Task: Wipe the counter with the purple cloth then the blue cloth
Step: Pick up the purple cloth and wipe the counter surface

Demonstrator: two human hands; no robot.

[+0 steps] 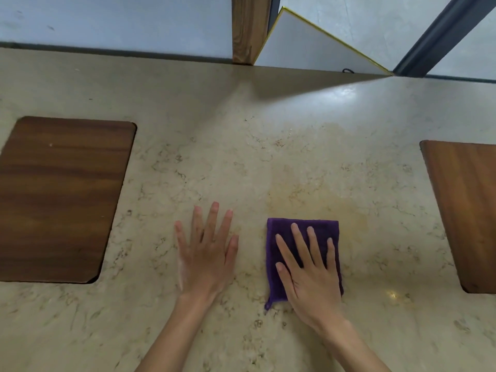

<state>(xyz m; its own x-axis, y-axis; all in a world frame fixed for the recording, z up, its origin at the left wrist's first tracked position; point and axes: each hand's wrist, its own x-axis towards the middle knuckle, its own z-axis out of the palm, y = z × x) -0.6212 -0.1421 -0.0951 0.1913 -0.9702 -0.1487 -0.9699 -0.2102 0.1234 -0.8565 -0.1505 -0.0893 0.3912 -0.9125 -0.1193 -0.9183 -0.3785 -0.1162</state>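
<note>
A folded purple cloth (279,232) lies flat on the beige marble counter (241,146), slightly right of centre and near me. My right hand (308,269) presses down on it with fingers spread, covering most of its lower right part. Beside it to the left, my left hand (208,251) rests flat on the bare counter, fingers apart and holding nothing. A darker damp patch (349,208) shows on the stone just beyond and right of the cloth. No blue cloth is in view.
A dark wooden board (61,197) is set into the counter at the left. Another wooden board (467,210) sits at the right edge. Along the back run a wall, a wooden post (248,28) and a leaning white panel (308,47).
</note>
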